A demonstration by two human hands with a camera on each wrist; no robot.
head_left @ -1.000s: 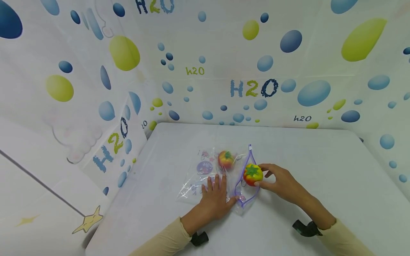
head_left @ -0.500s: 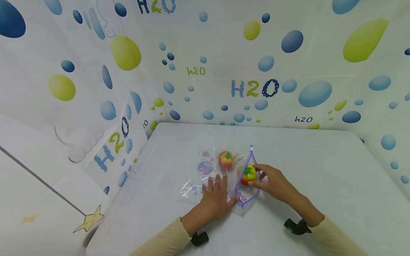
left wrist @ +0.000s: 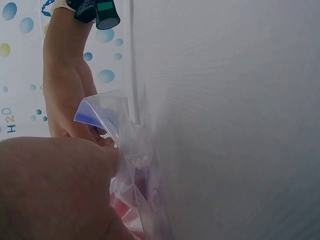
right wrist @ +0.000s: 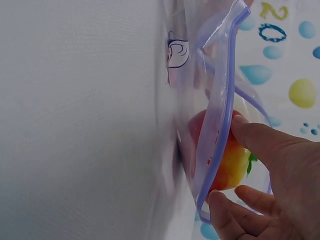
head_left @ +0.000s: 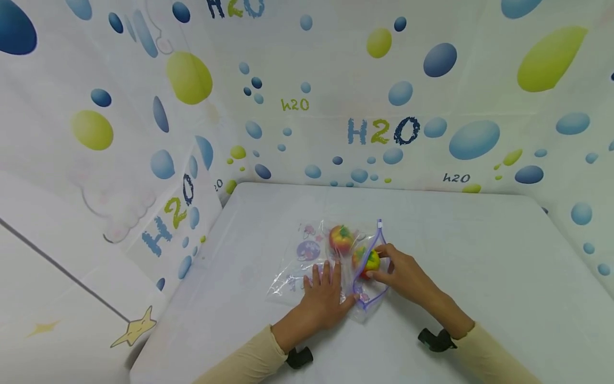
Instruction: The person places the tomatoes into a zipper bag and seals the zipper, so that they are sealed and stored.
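Observation:
A clear zip bag with purple cartoon prints lies flat, its purple-edged mouth spread apart toward the right. Inside it sits one red-and-yellow toy persimmon with a green top. My left hand rests on the bag, fingers straight, thumb at the lower part of the mouth. With thumb and fingertips, my right hand holds a second toy persimmon within the mouth. The purple zip strip crosses in front of this fruit in the right wrist view. In the left wrist view, the left hand covers most of the bag.
The white table extends around the bag on all sides. Behind and to the left stand sheets printed with coloured spots. A dark wrist camera is strapped at the right cuff, another dark camera at the left.
My right hand has moved left, carrying the second toy persimmon from the right edge of the bag's mouth in past the purple zip strip. My left hand stays in place on the bag.

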